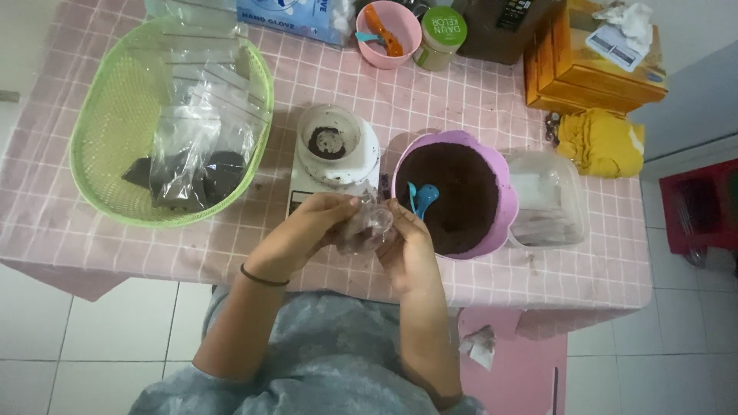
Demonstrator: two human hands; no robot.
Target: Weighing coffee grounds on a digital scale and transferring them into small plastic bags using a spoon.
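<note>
- Head view, looking down at a table covered with a pink checked cloth.
- Left hand and right hand meet at the near edge of the table, both closed on a small clear plastic bag held between them; fingers pinch its two sides. Bag contents look dark, cannot tell more.
- Black band around the left wrist.
- Just beyond the hands: a white kitchen scale carrying a small white cup with a little dark powder at the bottom.
- Right of the scale, just beside the right hand: a lilac bowl filled with dark brown powder; a blue scoop rests in the powder at its left rim.
- Right of the bowl, touching it: a clear plastic container holding what appear to be empty bags.
- Far left: a green mesh basket with several clear zip bags, some holding dark powder.
- Far edge: a pink cup with an orange tool inside, a green-lidded jar, a blue box, orange cartons, a yellow cloth.
</note>
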